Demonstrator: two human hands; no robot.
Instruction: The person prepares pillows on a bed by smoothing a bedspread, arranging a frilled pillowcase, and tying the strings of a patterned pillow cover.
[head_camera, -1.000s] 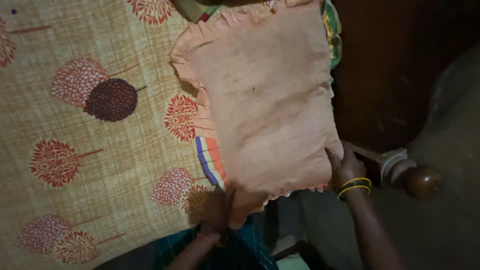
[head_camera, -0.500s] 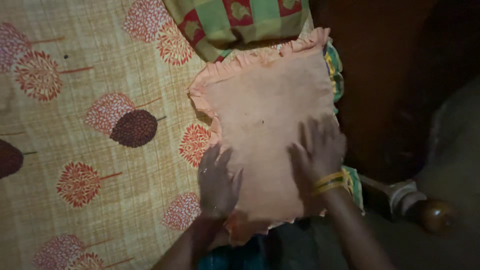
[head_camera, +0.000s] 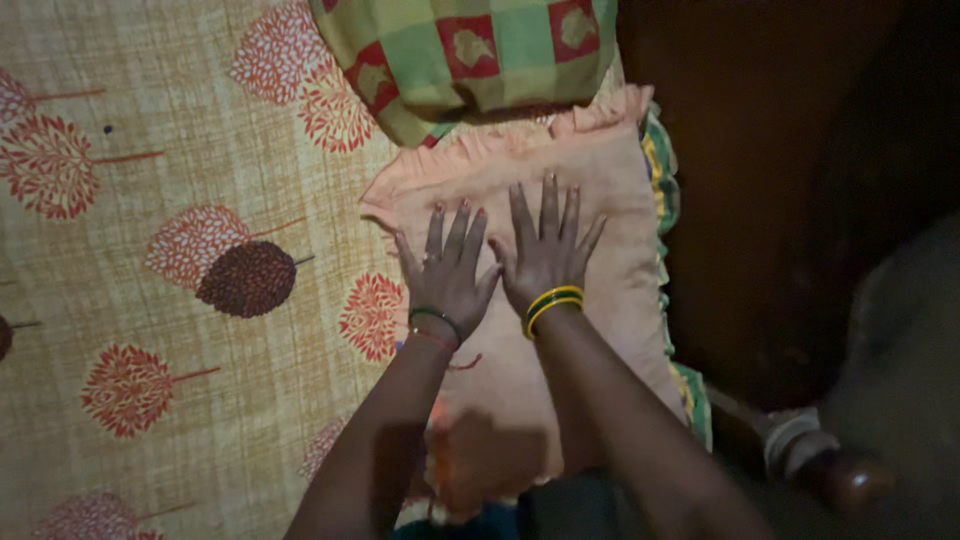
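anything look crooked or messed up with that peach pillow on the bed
Nothing is spilled or torn. The peach frilled pillow lies slightly askew to the bed's edge, both hands pressed flat on it: left hand, right hand. The checked pillow overlaps its top edge.

We are looking steeply down from head height, close over our own forearms onto the bed (head_camera: 150, 400).

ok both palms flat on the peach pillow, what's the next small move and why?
Probably sweep both hands outward. The left hand and right hand lie side by side, fingers spread, on the middle of the peach pillow. Its frilled edge on the patterned bedsheet side looks rumpled, and the checked pillow overlaps its far end.
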